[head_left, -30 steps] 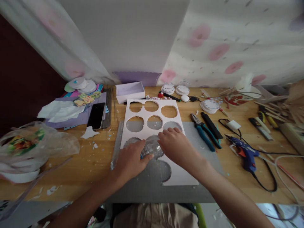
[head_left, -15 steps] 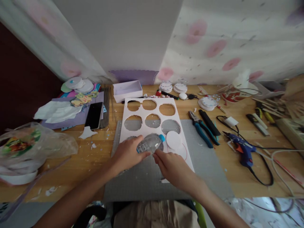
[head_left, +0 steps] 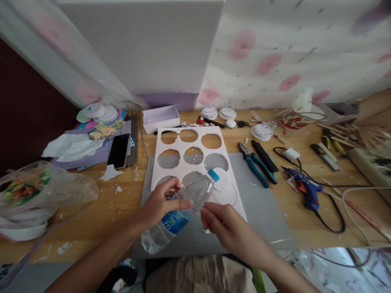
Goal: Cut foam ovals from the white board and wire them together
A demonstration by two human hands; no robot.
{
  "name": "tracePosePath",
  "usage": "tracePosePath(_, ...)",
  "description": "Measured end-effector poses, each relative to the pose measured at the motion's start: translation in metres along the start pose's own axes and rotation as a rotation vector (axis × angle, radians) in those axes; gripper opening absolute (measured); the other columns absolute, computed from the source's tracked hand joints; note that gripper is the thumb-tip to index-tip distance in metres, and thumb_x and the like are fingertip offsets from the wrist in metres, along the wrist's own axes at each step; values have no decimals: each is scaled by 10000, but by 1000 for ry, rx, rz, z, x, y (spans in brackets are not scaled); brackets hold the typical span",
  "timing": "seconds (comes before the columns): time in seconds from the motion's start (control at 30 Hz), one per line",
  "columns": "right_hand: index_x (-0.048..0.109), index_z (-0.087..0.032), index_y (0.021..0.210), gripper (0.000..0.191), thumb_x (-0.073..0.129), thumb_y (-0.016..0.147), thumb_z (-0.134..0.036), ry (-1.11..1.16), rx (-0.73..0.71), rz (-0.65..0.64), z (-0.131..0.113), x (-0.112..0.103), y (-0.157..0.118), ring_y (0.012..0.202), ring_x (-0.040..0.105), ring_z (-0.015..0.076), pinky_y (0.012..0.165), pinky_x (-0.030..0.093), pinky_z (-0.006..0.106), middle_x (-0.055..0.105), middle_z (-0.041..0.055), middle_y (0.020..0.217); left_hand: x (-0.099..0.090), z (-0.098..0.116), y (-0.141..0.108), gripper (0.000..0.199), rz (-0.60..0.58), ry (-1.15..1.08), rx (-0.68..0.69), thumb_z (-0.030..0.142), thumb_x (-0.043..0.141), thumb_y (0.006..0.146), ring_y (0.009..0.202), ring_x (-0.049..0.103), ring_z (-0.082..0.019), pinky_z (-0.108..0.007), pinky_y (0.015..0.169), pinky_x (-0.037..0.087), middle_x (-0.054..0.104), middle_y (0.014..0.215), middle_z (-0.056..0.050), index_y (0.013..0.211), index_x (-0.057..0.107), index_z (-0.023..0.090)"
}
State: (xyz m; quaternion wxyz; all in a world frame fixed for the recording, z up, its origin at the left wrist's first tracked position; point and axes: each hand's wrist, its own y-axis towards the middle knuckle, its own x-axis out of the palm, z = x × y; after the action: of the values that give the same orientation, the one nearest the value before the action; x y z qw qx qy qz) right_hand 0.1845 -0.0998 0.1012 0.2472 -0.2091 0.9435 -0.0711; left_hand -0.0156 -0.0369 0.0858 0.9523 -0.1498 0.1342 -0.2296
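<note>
A clear plastic bottle with a blue cap and a blue label lies tilted over the grey cutting mat, cap end up and to the right. My left hand is closed around its middle, thumb along the near side. My right hand is pinched against the bottle's shoulder; whatever its fingers grip is hidden. Under the bottle is a white foam board with several round holes cut in it. A white disc rests on the board behind the cap, beside a drawn pink circle.
To the right lie teal-handled pliers, a black-handled tool and a blue glue gun with its cord. At left are a phone, paper pieces and a plastic bag. A purple-white box stands at the back.
The bottle has turned so that its label and base now show beyond my left hand. Both hands stay on it, the right shifted slightly lower. The camera view has shifted a little.
</note>
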Motion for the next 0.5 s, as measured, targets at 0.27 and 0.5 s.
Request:
tracePosePath(0.27,578,-191,688,334,403,959,-278,-27,5,9,-7,-3,-21,542,439,89,554,305,206,507,-42,567,14,0,-21,436,-103,-461,-104,421,808,633,608,498,-101,-211,573,360,540,659,48,741,452,194)
tracePosePath(0.5,619,-187,635,395,454,944,-369,-61,20,84,-4,0,-28,476,384,81,491,254,214,474,-40,492,20,-9,-33,366,-119,-598,-90,393,816,644,659,566,-125,-219,603,413,639,726,-1,801,585,157)
